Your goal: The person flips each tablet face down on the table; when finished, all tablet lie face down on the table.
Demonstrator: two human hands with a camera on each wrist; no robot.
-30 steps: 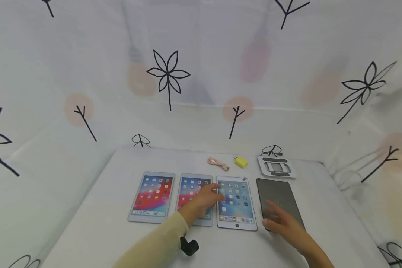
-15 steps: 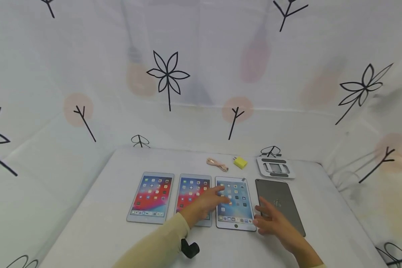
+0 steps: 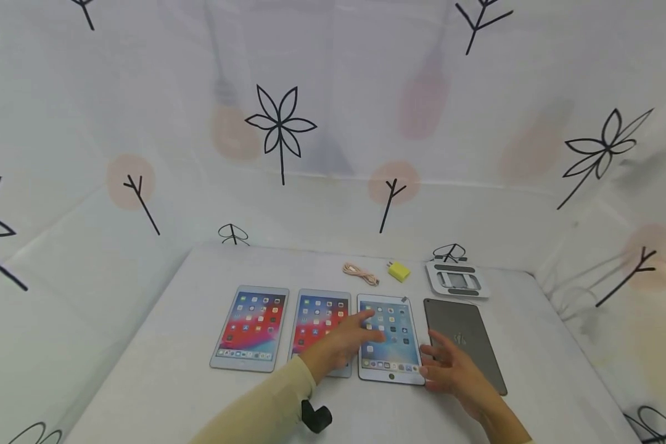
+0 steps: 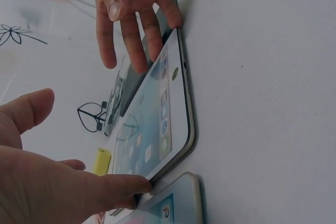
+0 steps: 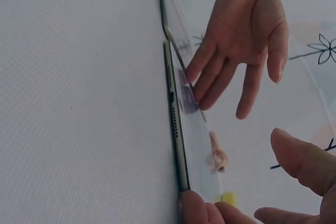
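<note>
A white-framed tablet [image 3: 387,364] with a blue lit screen lies face up between my hands. My left hand [image 3: 341,342] reaches over the neighbouring red-and-blue-screen tablet [image 3: 311,324]; in the left wrist view its lower fingers [image 4: 126,186] touch the blue-screen tablet's left edge. At the opposite edge is my right hand [image 3: 452,373], with its little finger [image 5: 194,208] at the near corner in the right wrist view. Both hands have extended fingers and thumbs held up. Under the right hand's far side lies a dark tablet [image 3: 474,336], back up.
Another red-and-blue-screen tablet [image 3: 251,330] lies at the left end of the row. Behind the row are a coiled pink cable [image 3: 361,273], a yellow charger plug [image 3: 399,271] and a silver folding stand [image 3: 457,279]. A patterned cloth [image 3: 333,203] hangs behind the table.
My right hand has moved left, from over the dark tablet to the blue-screen tablet's right edge. My left hand has shifted slightly right and down. The tablets keep their places.
</note>
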